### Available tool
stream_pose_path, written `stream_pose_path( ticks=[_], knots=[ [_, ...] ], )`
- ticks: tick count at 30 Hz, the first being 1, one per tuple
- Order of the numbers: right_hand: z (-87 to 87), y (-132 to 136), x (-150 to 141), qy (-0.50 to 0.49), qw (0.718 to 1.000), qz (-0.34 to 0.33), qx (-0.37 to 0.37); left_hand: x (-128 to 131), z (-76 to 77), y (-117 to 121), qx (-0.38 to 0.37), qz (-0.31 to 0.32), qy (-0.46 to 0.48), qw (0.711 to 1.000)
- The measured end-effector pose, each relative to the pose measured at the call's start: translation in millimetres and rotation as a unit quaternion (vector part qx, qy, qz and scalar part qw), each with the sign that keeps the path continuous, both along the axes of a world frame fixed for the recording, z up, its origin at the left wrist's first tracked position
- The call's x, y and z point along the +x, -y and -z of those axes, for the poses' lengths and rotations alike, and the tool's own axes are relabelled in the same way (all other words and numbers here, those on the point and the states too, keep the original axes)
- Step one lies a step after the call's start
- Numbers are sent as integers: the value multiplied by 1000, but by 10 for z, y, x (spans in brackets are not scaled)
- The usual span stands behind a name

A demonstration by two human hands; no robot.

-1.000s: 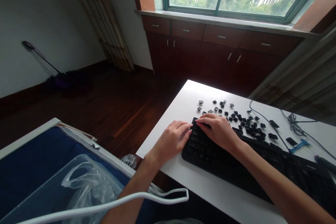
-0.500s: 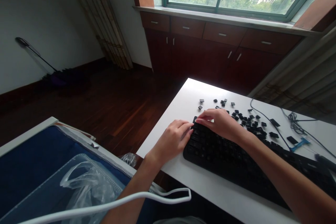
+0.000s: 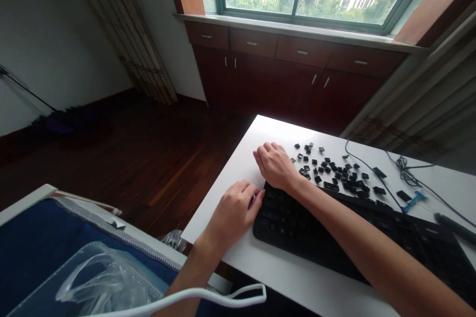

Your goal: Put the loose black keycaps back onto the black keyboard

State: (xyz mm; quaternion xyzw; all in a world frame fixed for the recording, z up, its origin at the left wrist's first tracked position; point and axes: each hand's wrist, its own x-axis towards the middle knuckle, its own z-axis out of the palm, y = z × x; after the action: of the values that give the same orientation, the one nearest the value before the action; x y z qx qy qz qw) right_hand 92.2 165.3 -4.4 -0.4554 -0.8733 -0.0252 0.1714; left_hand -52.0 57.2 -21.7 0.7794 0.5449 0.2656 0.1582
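Where the bench [image 3: 238, 168] nears its left edge, the left hand [image 3: 232, 213] rests curled against the keyboard [image 3: 297, 223] corner, holding nothing visible. Right hand [image 3: 275, 164] lies flat on bare bench beyond it, loose keycaps [image 3: 330, 171] just beside.

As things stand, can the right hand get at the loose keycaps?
Probably yes. The right hand lies on the white table just left of the loose keycaps, with bare tabletop between and nothing blocking.
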Motion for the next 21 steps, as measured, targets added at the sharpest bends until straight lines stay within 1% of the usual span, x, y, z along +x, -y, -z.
stream_pose_path(
  ticks=[5,9,11,14,17,19,21],
  knots=[
    [33,-7,0,32,999,-18,4,-2,38,-25,-3,13,-32,999],
    [31,-21,-38,36,999,-24,-1,-9,31,-30,4,17,-39,999],
    [0,-2,-48,28,999,-16,-4,-11,19,-26,10,14,-34,999],
    [-95,79,8,5,1000,-1,-5,-20,-7,-28,2,4,-3,1000],
    [-219,176,249,-25,999,17,-14,-38,-84,-61,15,-6,41,999],
    [-286,200,548,-44,998,30,-26,-34,-194,-127,38,0,44,998],
    [-315,167,929,-59,996,56,-36,9,-351,-246,55,27,16,998]
  ],
)
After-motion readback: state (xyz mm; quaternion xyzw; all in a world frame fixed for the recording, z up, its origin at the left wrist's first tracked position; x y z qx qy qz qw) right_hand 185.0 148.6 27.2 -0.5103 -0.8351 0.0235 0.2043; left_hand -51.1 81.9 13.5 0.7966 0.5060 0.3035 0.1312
